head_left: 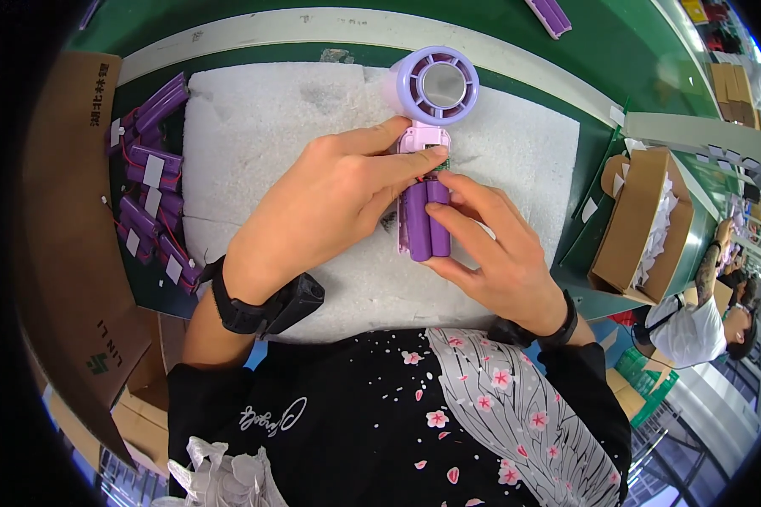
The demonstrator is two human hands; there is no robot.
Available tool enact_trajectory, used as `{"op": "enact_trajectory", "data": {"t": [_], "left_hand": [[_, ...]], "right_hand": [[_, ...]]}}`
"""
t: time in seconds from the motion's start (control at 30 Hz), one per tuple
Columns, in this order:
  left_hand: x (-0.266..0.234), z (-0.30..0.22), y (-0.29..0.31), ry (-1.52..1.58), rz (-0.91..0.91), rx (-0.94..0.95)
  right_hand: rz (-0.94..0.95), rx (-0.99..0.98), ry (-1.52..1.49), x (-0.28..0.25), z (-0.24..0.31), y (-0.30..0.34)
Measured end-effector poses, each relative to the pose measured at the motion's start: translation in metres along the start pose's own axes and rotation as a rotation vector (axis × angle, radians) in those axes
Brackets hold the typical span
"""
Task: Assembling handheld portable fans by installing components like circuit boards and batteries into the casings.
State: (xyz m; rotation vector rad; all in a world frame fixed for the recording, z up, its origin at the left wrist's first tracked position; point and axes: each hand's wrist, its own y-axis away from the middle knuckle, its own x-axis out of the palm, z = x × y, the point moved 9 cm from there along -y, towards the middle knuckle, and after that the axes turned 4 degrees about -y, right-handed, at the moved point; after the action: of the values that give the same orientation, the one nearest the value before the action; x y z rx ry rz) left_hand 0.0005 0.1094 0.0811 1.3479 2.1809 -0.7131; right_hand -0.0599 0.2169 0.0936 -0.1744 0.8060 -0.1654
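Observation:
A lilac handheld fan (404, 95) lies on the white foam pad (271, 110), its round grille at the far end and its pink handle without a cover. Inside the handle sit a small green circuit board (442, 162) and a pack of two purple battery cells (418, 224), side by side. My left hand (338, 182) grips the fan near its neck, with a fingertip pressed on the board. My right hand (490, 241) is closed about the battery pack from the right, fingertips on the upper cells and thumb by the lower end. Wires between board and cells are mostly hidden by my fingers.
Several purple battery packs (154, 169) with red wires and white tabs are heaped left of the pad, beside a tall cardboard box (76, 211). To the right stands an open carton (626, 224) with white pieces. A purple part (550, 15) lies far off; another person (689, 329) works at right.

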Motion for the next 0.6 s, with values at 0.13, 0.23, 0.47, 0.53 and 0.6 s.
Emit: {"op": "enact_trajectory", "data": {"t": [0.13, 0.23, 0.47, 0.53, 0.6], "left_hand": [[0.001, 0.002, -0.003, 0.044, -0.005, -0.030], [0.002, 0.007, -0.003, 0.086, -0.017, -0.059], [0.004, 0.018, -0.002, 0.174, -0.031, -0.102], [0.005, 0.020, -0.002, 0.203, 0.004, -0.135], [0.005, 0.021, -0.001, 0.220, 0.015, -0.149]], "right_hand": [[-0.008, -0.033, 0.044, 0.001, 0.001, 0.000], [-0.008, -0.046, 0.025, 0.001, 0.001, 0.000], [-0.017, -0.070, -0.020, 0.006, -0.005, 0.003], [-0.015, -0.095, -0.035, 0.007, -0.005, 0.003], [-0.018, -0.092, -0.035, 0.008, -0.006, 0.005]]}}
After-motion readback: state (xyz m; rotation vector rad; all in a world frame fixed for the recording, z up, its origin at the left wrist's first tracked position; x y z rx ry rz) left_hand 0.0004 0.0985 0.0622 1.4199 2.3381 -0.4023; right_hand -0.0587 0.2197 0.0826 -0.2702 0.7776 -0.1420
